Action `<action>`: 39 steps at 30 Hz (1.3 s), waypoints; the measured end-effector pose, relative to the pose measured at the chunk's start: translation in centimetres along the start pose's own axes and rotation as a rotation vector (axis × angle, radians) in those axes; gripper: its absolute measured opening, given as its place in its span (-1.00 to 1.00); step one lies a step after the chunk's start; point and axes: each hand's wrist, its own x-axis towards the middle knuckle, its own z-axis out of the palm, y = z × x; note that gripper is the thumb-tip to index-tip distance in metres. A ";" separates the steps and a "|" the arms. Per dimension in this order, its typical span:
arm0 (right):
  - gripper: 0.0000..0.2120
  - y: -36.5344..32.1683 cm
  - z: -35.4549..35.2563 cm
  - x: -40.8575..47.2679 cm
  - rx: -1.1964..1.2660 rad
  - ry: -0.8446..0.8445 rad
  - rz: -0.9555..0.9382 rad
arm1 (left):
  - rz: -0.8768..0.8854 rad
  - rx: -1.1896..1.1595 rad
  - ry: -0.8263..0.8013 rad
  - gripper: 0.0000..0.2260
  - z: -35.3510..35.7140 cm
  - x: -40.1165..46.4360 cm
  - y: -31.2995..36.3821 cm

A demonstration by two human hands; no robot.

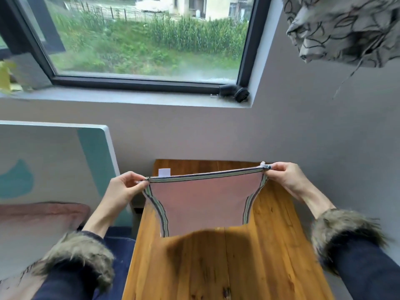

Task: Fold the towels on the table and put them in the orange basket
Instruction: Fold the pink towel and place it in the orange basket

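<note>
Overhead, the head view showed a pink towel point(205, 204) stretched out above a wooden table point(270, 256), held by its two upper corners. The left hand point(125, 187) pinched the left corner between thumb and curled fingers, and the right hand point(281, 176) pinched the right corner in the same way, so both hands were closed on cloth and neither was free. The top edge of the towel ran taut between the two hands, with the right end slightly higher in the picture than the left. A striped border ran along the top edge and down both side edges, which curved inward below the hands. The lower part of the towel hung down towards the table; whether its bottom edge touched the wood could not be told. A small white tag point(164, 172) stood up at the top edge, near the left hand. A dark shadow lay on the table just below the towel. Both forearms carried dark blue sleeves with fur cuffs point(344, 232). Behind the table rose a grey wall with a dark-framed window point(147, 40) looking onto green plants and a fence. A black brush-like object point(234, 94) lay on the window sill at its right end. A patterned grey curtain point(346, 29) hung at the upper right. A white and teal panel point(54, 161) stood to the left of the table.
</note>
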 end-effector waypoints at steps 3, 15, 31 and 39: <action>-0.85 0.2 -0.7 -0.5 0.066 -0.007 0.013 | 0.025 0.017 -0.009 -0.89 0.2 0.1 0.7; -0.71 -0.4 -0.3 -2.0 0.191 -0.051 -0.031 | 0.011 -0.027 0.047 -0.93 -0.5 0.3 1.3; -0.89 -1.3 0.6 -0.8 0.050 0.174 -0.119 | 0.039 0.003 0.029 -0.94 -1.0 1.8 2.5; -0.76 -2.6 -0.3 0.1 -0.258 0.130 -0.225 | 0.152 0.338 -0.066 -0.77 -0.5 3.3 3.3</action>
